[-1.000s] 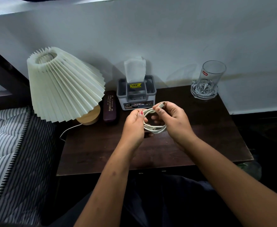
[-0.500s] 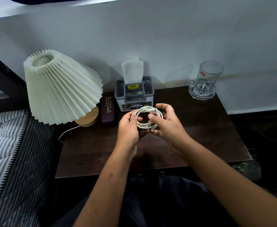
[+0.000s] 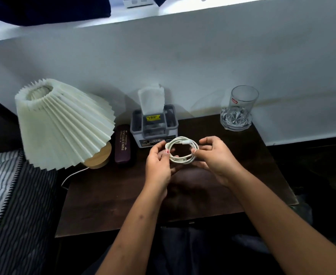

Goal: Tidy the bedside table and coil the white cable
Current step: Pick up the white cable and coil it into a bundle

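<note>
The white cable (image 3: 180, 158) is wound into a small round coil and held above the middle of the dark wooden bedside table (image 3: 107, 199). My left hand (image 3: 158, 164) pinches the coil's left side between thumb and fingers. My right hand (image 3: 214, 157) pinches the right side, its other fingers spread loosely. One white plug end lies along the top of the coil.
A pleated cream lamp (image 3: 64, 124) leans at the table's left, its cord (image 3: 71, 175) trailing off the edge. Behind the hands stand a maroon glasses case (image 3: 123, 145) and a grey tissue holder (image 3: 154, 124). A drinking glass (image 3: 241, 104) in a crystal dish (image 3: 235, 120) sits back right. A striped mattress (image 3: 2, 195) borders the left.
The last loose end has been tucked into the coil, which is now a neat ring. Both hands have moved apart to its opposite sides and lifted slightly toward the tissue holder.
</note>
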`<control>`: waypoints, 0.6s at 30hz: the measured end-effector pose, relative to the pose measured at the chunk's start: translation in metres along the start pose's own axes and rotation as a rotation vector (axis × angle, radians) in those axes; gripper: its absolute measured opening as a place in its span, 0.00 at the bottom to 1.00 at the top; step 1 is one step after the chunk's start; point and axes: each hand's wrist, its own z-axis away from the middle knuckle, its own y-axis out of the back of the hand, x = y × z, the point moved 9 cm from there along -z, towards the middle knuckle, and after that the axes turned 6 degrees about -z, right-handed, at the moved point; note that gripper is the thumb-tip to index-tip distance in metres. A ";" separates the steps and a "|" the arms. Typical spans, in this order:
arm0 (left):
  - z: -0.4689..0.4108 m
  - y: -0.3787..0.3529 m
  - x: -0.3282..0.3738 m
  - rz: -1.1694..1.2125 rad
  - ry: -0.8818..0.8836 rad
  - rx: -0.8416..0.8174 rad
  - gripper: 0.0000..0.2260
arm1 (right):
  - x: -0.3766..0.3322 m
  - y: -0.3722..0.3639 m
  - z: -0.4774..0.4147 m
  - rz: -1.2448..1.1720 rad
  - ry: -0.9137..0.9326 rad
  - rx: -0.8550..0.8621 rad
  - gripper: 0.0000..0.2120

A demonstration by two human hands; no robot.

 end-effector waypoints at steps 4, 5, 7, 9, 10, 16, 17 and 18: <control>-0.021 -0.038 0.009 -0.053 -0.053 -0.092 0.08 | -0.015 0.036 -0.023 0.054 0.191 0.188 0.10; -0.026 -0.045 0.012 -0.085 -0.084 -0.099 0.09 | -0.015 0.044 -0.027 0.068 0.221 0.231 0.10; -0.037 -0.055 0.016 -0.161 -0.159 -0.075 0.12 | -0.015 0.048 -0.034 0.101 0.252 0.267 0.08; -0.047 -0.063 0.013 -0.192 -0.196 -0.046 0.13 | -0.009 0.040 -0.041 0.137 0.243 0.218 0.15; -0.050 -0.063 0.010 -0.221 -0.210 -0.023 0.13 | -0.005 0.034 -0.045 0.162 0.231 0.187 0.21; -0.066 -0.070 -0.008 -0.447 -0.227 0.059 0.08 | 0.006 0.030 -0.076 0.529 0.178 0.071 0.30; -0.068 -0.074 -0.010 -0.478 -0.238 0.040 0.09 | 0.006 0.031 -0.080 0.585 0.191 0.044 0.30; -0.070 -0.079 -0.011 -0.516 -0.263 0.011 0.11 | 0.005 0.031 -0.083 0.635 0.218 0.016 0.31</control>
